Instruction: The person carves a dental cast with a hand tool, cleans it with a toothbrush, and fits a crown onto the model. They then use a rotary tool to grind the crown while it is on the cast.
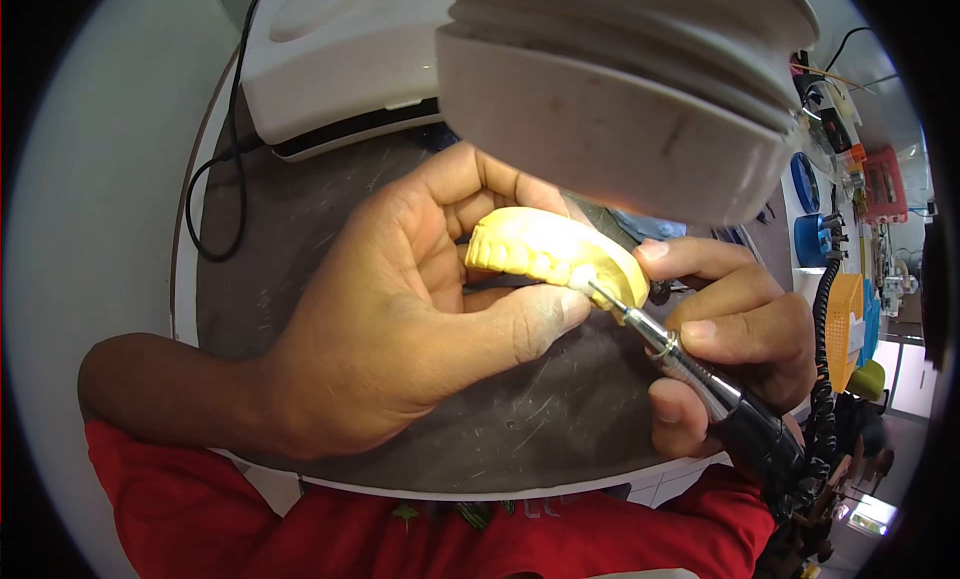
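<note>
Pale yellow and brightly lit, a dental cast (pixel 540 241) with a row of teeth lies in my left hand (pixel 400 309). The thumb presses along its lower edge while the fingers curl behind it. My right hand (pixel 745 324) grips a black and silver dental handpiece (pixel 705 384), its index fingertip resting near the right end of the cast. The handpiece's thin bur (pixel 608 295) meets a whiter tooth (pixel 582 277) on the cast. Whether the bur is spinning cannot be seen.
A large grey lamp or hood (pixel 610 119) hangs close above the hands. Behind stands a white machine (pixel 345 59) with a black cable (pixel 187 214). On the right are a blue bur holder (pixel 815 239), a yellow basket (pixel 845 314) and a coiled cord (pixel 824 359). The dark tabletop (pixel 270 289) is scratched.
</note>
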The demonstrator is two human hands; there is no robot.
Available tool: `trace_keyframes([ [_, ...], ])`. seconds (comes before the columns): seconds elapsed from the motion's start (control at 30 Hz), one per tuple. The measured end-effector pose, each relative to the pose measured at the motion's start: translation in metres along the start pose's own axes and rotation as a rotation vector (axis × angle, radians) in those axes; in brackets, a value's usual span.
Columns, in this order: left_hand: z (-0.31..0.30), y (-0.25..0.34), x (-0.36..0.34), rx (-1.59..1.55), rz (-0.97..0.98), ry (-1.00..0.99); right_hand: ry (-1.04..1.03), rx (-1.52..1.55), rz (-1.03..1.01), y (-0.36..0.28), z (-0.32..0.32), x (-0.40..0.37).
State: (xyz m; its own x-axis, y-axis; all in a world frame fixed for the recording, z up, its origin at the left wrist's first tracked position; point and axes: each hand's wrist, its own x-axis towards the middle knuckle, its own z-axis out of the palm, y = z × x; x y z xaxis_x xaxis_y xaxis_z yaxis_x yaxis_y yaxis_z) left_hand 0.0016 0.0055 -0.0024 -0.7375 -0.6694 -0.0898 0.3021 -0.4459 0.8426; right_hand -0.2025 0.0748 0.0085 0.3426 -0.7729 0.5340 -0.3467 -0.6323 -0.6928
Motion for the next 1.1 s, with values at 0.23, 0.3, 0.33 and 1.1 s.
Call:
trace_keyframes([
  [0.23,-0.001,-0.001,0.001,0.011,0.012,-0.004,-0.008,-0.009,-0.012,0.001,-0.001,0.001],
  [0.3,-0.001,-0.001,0.001,0.009,0.002,-0.006,-0.034,-0.016,-0.023,0.002,-0.002,0.001],
  [0.33,-0.002,-0.001,0.001,0.007,-0.007,-0.008,-0.035,-0.016,-0.024,0.002,-0.003,0.001],
  [1.1,-0.005,0.011,0.006,-0.073,-0.299,-0.247,-0.158,0.043,0.048,-0.002,-0.01,0.015],
])
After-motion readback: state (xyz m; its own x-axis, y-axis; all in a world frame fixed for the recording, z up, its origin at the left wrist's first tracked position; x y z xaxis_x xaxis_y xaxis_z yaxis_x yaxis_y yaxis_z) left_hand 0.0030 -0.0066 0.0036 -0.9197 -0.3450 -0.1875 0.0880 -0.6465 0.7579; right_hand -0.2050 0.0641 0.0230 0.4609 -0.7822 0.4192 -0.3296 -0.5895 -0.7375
